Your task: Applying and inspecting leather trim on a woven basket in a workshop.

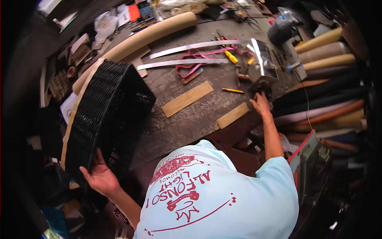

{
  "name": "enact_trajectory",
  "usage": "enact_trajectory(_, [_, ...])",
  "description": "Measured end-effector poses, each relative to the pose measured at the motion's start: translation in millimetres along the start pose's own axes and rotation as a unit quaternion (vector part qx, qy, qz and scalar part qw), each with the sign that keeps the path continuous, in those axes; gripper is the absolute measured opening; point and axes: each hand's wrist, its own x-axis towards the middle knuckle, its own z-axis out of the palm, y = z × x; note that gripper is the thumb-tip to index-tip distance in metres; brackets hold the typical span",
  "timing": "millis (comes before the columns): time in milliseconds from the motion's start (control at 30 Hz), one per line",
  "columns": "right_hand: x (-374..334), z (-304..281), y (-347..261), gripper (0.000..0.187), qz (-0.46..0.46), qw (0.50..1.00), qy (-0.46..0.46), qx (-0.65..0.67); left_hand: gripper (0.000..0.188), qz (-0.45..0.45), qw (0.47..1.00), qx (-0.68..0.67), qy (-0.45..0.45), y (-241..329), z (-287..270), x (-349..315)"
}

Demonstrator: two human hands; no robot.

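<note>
A black woven basket (93, 107) lies tilted on its side over the left end of the worktable, a tan strip (81, 95) running along its outer edge. My left hand (102, 177) holds its lower near corner, thumb outside and fingers against the dark wall. Off to the right, my right hand (261, 104) reaches to a dark part below a shiny metal box-shaped device (263, 59). Its fingers curl there, and what they grip is hidden. Close to that hand lie a yellow pencil (232, 91) and a short wooden slat (232, 115).
The worktable (171, 133) carries a longer wooden slat (188, 99), two metal strips (183, 63), a yellow-handled tool (230, 57) and pink straps (183, 73). A long tan roll (159, 30) lies behind the basket. Material rolls (326, 51) fill the right side.
</note>
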Motion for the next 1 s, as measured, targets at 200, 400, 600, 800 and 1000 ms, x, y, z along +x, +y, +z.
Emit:
enact_trajectory(200, [38.0,11.0,76.9,0.042,-0.093,0.992,-0.052,-0.066,0.05,-0.079,0.996,-0.01,0.045,-29.9,-15.3,-59.9])
enact_trajectory(400, [26.7,-5.9,39.9,0.037,-0.099,0.994,-0.021,-0.05,0.065,-0.16,0.987,0.023,-0.004,-36.4,-3.3,-79.8])
enact_trajectory(600, [2.7,-3.4,29.6,0.03,-0.095,0.993,-0.017,-0.07,0.082,-0.366,0.926,-0.068,-0.067,-21.6,-9.4,-83.8])
enact_trajectory(800, [-1.5,-11.9,-11.7,0.029,-0.025,0.988,-0.076,0.134,0.079,-0.451,0.878,-0.083,-0.137,5.0,-3.9,-89.2])
enact_trajectory(1000, [-86.8,-37.7,-216.3,0.022,-0.107,0.884,0.016,0.454,0.043,-0.157,0.895,0.222,-0.352,66.5,-16.4,-65.0])
